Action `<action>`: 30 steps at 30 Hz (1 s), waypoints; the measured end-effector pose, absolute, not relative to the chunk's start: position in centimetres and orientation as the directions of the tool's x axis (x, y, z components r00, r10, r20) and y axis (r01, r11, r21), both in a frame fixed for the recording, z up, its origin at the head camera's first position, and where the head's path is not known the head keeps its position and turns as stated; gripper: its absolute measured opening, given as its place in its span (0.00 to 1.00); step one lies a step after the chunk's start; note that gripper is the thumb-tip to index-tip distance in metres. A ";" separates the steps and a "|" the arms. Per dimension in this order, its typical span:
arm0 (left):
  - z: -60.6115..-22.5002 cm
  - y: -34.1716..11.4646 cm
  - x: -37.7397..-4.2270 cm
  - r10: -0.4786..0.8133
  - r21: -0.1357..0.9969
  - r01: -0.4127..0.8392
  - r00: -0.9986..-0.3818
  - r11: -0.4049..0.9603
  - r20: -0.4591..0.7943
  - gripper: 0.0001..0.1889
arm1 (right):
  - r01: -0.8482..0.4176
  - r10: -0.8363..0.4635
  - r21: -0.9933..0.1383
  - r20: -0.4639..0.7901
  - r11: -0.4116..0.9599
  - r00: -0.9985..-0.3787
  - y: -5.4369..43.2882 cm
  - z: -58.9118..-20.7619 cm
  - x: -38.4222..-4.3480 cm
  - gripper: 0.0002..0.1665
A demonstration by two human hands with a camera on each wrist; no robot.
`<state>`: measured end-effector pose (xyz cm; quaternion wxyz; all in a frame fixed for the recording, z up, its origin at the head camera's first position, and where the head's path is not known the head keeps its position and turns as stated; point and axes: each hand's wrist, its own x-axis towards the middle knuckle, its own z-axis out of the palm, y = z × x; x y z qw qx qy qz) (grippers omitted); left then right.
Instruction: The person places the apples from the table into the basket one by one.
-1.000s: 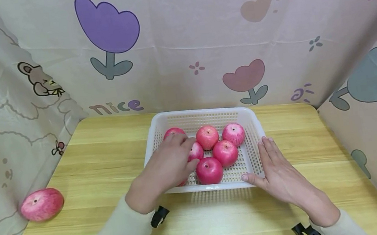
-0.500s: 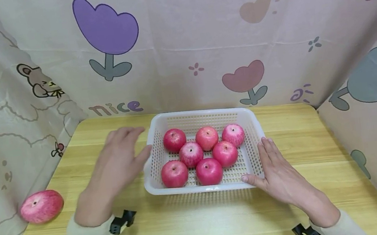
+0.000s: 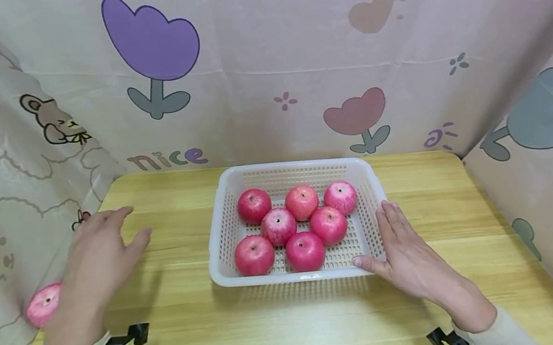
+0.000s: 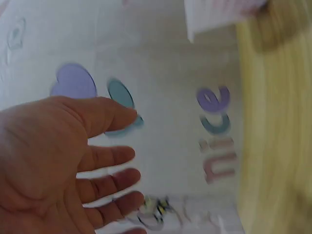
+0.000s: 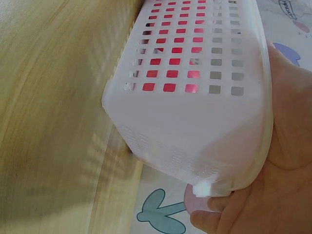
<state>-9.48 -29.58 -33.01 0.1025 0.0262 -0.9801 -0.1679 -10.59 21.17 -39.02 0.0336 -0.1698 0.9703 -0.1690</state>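
In the head view a white perforated plastic basket [image 3: 219,250] stands on the table with several red and pink apples [image 3: 305,251] in it. One more pink apple [image 3: 42,306] lies by the table's left edge, partly hidden by my left hand [image 3: 91,272]. That hand is in the air with its fingers spread and nothing in the palm, as the left wrist view also shows its fingers [image 4: 109,187] apart. My right hand [image 3: 414,259] rests on the basket's front right corner, fingers straight along the right side, thumb on the front rim.
A wooden table [image 3: 297,333] carries everything. Patterned curtains [image 3: 259,40] hang along its back, left and right edges. Each wrist bears a small black camera mount [image 3: 127,341]. A corner of the basket shows at the top of the left wrist view.
My left hand has come out of the basket and moved left through the air toward the table's left side, uncovering the apples. My right hand stays on the basket.
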 end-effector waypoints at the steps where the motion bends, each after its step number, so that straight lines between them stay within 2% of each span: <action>1: -33.3 -30.4 -9.4 -0.103 0.333 -0.042 -0.981 0.942 0.167 0.34 | -0.317 -0.340 -0.341 -0.008 0.885 -0.940 21.2 -39.0 -10.6 0.70; 6: -34.6 -34.0 -8.8 -0.207 0.304 -0.191 -0.978 0.933 0.020 0.40 | -0.315 -0.338 -0.346 -0.009 0.884 -0.941 21.1 -39.1 -10.6 0.70; 13: -36.1 -36.9 -7.9 -0.318 0.218 -0.350 -0.933 0.911 -0.170 0.53 | -0.311 -0.335 -0.351 -0.011 0.884 -0.942 21.0 -39.2 -10.7 0.69; 23: -37.7 -37.6 -7.8 -0.377 0.214 -0.440 -0.883 0.872 -0.278 0.57 | -0.320 -0.341 -0.340 -0.003 0.884 -0.940 21.0 -39.2 -10.8 0.69; 30: -37.8 -38.1 -7.6 -0.330 0.176 -0.371 -0.917 0.912 -0.225 0.52 | -0.318 -0.339 -0.346 -0.001 0.883 -0.941 21.0 -39.2 -10.7 0.69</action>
